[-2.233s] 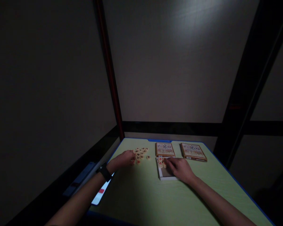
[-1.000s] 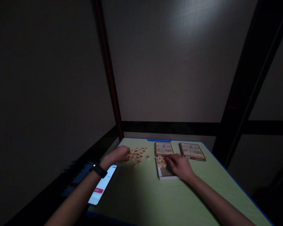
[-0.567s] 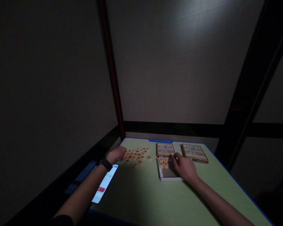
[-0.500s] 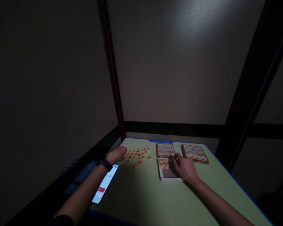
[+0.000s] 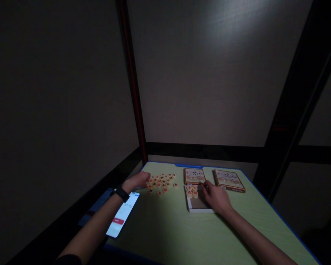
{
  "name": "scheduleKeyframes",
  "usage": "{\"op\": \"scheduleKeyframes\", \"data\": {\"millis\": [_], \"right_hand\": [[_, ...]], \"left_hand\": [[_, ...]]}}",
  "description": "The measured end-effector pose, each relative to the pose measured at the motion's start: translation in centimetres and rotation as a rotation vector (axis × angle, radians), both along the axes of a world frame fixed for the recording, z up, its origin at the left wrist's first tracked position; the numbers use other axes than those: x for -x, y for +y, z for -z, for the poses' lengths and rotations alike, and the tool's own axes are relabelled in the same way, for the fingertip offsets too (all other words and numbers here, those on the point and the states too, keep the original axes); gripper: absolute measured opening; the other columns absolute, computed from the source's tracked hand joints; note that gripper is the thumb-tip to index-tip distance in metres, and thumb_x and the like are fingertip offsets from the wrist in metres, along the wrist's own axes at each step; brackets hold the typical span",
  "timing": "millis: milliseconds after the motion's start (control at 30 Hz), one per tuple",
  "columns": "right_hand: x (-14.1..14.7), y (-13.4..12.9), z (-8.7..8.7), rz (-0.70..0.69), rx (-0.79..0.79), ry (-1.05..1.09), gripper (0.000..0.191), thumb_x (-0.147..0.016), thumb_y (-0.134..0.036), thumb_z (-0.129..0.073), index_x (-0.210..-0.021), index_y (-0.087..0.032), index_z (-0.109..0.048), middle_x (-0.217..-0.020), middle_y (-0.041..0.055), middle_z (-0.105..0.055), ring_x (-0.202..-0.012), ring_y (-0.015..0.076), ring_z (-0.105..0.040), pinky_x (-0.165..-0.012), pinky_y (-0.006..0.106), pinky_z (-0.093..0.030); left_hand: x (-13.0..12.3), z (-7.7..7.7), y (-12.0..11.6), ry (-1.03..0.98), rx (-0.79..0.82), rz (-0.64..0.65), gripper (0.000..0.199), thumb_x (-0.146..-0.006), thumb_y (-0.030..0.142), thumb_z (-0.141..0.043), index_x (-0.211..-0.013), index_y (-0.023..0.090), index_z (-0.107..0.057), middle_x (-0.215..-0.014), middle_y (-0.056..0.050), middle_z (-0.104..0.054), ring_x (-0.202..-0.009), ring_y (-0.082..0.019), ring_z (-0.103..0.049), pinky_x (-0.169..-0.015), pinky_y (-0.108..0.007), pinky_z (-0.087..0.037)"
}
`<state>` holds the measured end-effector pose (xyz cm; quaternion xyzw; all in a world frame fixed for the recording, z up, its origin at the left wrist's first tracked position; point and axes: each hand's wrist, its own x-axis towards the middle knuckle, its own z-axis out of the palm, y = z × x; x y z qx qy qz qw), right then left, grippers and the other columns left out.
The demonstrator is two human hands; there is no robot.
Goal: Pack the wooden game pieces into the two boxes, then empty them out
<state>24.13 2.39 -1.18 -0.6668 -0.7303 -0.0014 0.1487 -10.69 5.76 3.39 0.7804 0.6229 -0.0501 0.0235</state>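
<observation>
My left hand, with a dark watch on its wrist, is at the left edge of a loose group of Chinese chess pieces. Its fingers are curled together, and what they hold, if anything, is hidden. The round pale pieces carry red or dark characters. My right hand reaches over an open shallow box with a white rim. Thumb and fingers are pinched on a Chinese chess piece, mostly hidden, near the box's far side. Several red-marked pieces lie in the box's far left corner, left of my fingertips.
Two flat printed game boxes stand behind, one beyond the open box and one to its right. A lit phone lies at the left under my left forearm. The green table has a blue edge; dim panels rise behind it.
The right fingertips have lowered slightly at the box's far side. My left hand has shifted slightly at the edge of the loose pieces. The view has moved a little.
</observation>
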Motion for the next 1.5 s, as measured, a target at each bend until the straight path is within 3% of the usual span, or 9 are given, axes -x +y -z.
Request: {"op": "scheduleKeyframes", "data": {"millis": [233, 433, 533, 767, 933, 1167, 1333, 1500], "right_hand": [[0.0, 0.1, 0.2, 0.006, -0.015, 0.000, 0.031, -0.099, -0.036, -0.036, -0.104, -0.021, -0.063, -0.087, 0.0103, -0.076, -0.078, 0.0247, -0.072, -0.058, 0.028, -0.037], [0.0, 0.0, 0.1, -0.002, -0.016, -0.013, 0.031, -0.099, -0.036, -0.037, -0.103, -0.021, -0.064, -0.087, 0.0101, -0.076, -0.078, 0.0243, -0.071, -0.058, 0.027, -0.037], [-0.1, 0.0, 0.0, -0.010, -0.017, -0.011, 0.031, -0.099, -0.036, -0.037, -0.102, -0.021, -0.065, -0.088, 0.0099, -0.076, -0.078, 0.0237, -0.071, -0.059, 0.027, -0.037], [0.0, 0.1, 0.1, -0.006, -0.008, -0.020, 0.031, -0.099, -0.034, -0.037, -0.103, -0.021, -0.065, -0.088, 0.0105, -0.076, -0.078, 0.0233, -0.071, -0.059, 0.027, -0.038], [0.1, 0.0, 0.0, -0.011, -0.025, -0.006, 0.031, -0.099, -0.034, -0.038, -0.102, -0.020, -0.066, -0.087, 0.0112, -0.076, -0.078, 0.0239, -0.071, -0.060, 0.027, -0.038], [0.2, -0.3, -0.2, -0.009, -0.050, 0.017, 0.029, -0.098, -0.033, -0.041, -0.098, -0.020, -0.067, -0.087, 0.0109, -0.076, -0.079, 0.0241, -0.072, -0.060, 0.028, -0.037], [0.0, -0.3, -0.2, -0.005, -0.043, 0.011, 0.032, -0.098, -0.034, -0.039, -0.102, -0.021, -0.067, -0.087, 0.0109, -0.076, -0.078, 0.0245, -0.071, -0.060, 0.028, -0.037], [0.1, -0.2, -0.2, -0.020, -0.036, 0.026, 0.031, -0.098, -0.034, -0.040, -0.102, -0.020, -0.068, -0.087, 0.0108, -0.076, -0.077, 0.0231, -0.071, -0.060, 0.027, -0.038]], "left_hand": [[-0.1, -0.3, 0.2, -0.016, -0.037, 0.012, 0.015, -0.077, 0.012, -0.053, -0.084, 0.017, -0.066, -0.087, -0.007, -0.068, -0.082, -0.019, -0.063, -0.069, -0.024, -0.045], [-3.7, 0.0, -1.8, -0.049, -0.073, 0.256, 0.016, -0.079, 0.015, -0.051, -0.085, 0.017, -0.066, -0.095, -0.009, -0.070, -0.091, -0.021, -0.062, -0.080, -0.028, -0.046], [-5.1, 0.6, -2.7, -0.020, -0.033, 0.307, 0.019, -0.081, 0.012, -0.049, -0.086, 0.016, -0.067, -0.097, -0.009, -0.071, -0.090, -0.021, -0.063, -0.082, -0.029, -0.047], [-4.9, 1.6, -2.6, 0.004, -0.008, 0.294, 0.020, -0.084, 0.015, -0.046, -0.086, 0.015, -0.066, -0.095, -0.011, -0.070, -0.087, -0.021, -0.063, -0.082, -0.031, -0.048], [-4.9, 2.3, -2.7, -0.045, -0.013, 0.255, 0.020, -0.082, 0.014, -0.048, -0.090, 0.015, -0.066, -0.104, -0.013, -0.068, -0.098, -0.023, -0.062, -0.088, -0.032, -0.047], [-7.2, 2.0, -3.2, -0.138, -0.067, 0.280, 0.020, -0.080, 0.013, -0.051, -0.096, 0.017, -0.062, -0.111, -0.011, -0.067, -0.107, -0.024, -0.059, -0.096, -0.033, -0.045], [-7.7, 1.8, -4.6, -0.117, -0.013, 0.222, 0.018, -0.081, 0.011, -0.048, -0.093, 0.017, -0.059, -0.103, -0.012, -0.066, -0.097, -0.023, -0.062, -0.084, -0.032, -0.049], [-6.3, 2.8, -4.2, -0.126, -0.055, 0.192, 0.022, -0.080, 0.007, -0.045, -0.092, 0.016, -0.060, -0.100, -0.012, -0.066, -0.097, -0.023, -0.062, -0.086, -0.033, -0.048]]}}
